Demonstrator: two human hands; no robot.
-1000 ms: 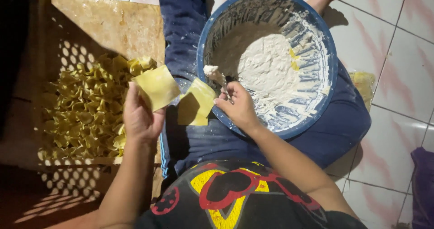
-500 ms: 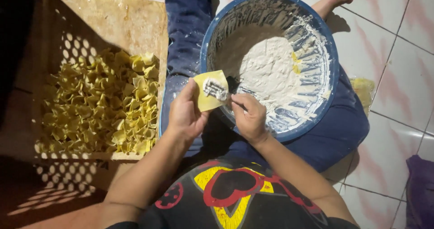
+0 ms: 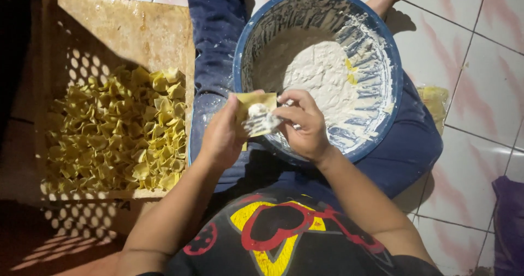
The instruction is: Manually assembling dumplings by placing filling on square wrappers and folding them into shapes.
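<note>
Between my two sets of fingers sits the wrapper (image 3: 252, 108), a yellow square lying flat on my left hand (image 3: 222, 139), whose fingers are curled under it and holding it level over my lap. My right hand (image 3: 303, 124) has its fingers closed narrow on a fork (image 3: 261, 124) loaded with white filling, its tip resting on the wrapper's middle. Just beyond the right fingers is the blue bowl (image 3: 248, 47) of filling; well off to the left of the left fingers stands the crate (image 3: 109, 30) of folded pieces (image 3: 117, 137). To do this well, I judge the lump should land dead centre, small enough to leave all edges clean, with the left palm kept flat and the fork wiped off sideways.
</note>
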